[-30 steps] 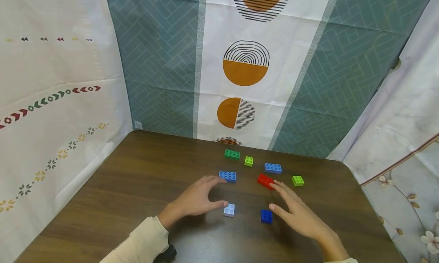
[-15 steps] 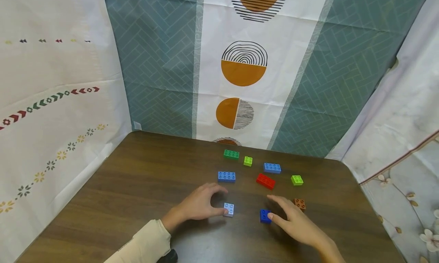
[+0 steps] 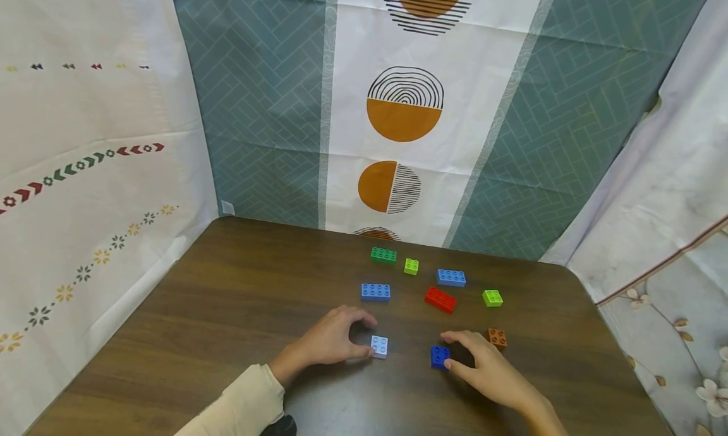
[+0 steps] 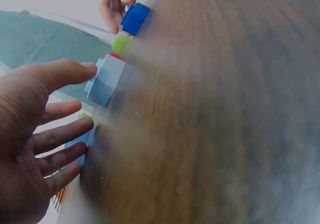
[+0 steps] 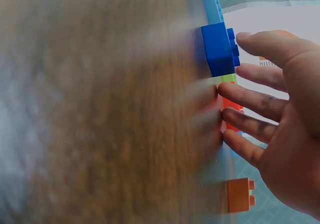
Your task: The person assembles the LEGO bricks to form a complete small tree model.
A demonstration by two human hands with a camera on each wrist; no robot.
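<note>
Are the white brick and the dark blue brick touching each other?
Apart. The head view shows it: bare tabletop lies between the white brick and the dark blue brick.

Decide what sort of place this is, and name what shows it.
Probably a screened indoor corner for tabletop activity: a brown table, patterned cloths hanging behind it and at both sides, and toy bricks spread on it.

Right hand (image 5: 295, 116), fingers extended, beside dark blue brick (image 5: 217, 50); orange brick (image 5: 238, 195) apart
</note>
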